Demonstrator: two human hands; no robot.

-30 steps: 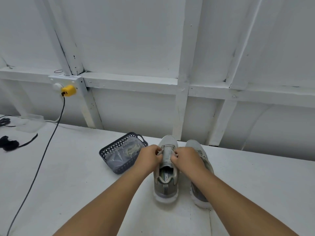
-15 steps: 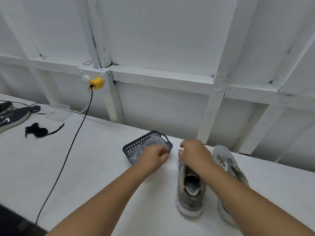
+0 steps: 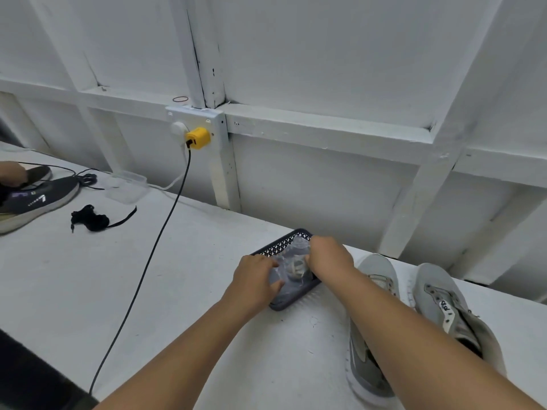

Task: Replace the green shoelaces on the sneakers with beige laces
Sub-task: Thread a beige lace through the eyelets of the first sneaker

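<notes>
Left hand (image 3: 254, 278): reached into the dark perforated basket (image 3: 291, 303), fingers curled down onto the clear plastic bag (image 3: 288, 261) that lies in it; whether the bag is actually pinched cannot be told. Right hand (image 3: 328, 257): at the far side of the same basket, fingers bent onto the bag's upper edge; grip likewise unclear.

Bag contents: a pale coil, apparently the beige laces (image 3: 297, 266), seen through the plastic between the two hands.

Basket: on the white table (image 3: 177, 276), just left of the sneakers, its far rim near the wall.

Left sneaker (image 3: 374, 279): grey, toe toward the wall, partly covered by the right forearm; no lace shows in its visible eyelets. Right sneaker (image 3: 438, 297): grey, just beside the first, toe toward the wall, tongue upright, eyelets bare where visible.

Other items: black cable (image 3: 148, 261) running from a yellow plug (image 3: 197, 138) on the wall across the table to its near edge. Black lace bundle (image 3: 91, 220) far left. Dark sneaker (image 3: 35, 199) at the left edge, with another person's hand (image 3: 10, 173) beside it. Clear plastic container (image 3: 127, 186) near the wall.
</notes>
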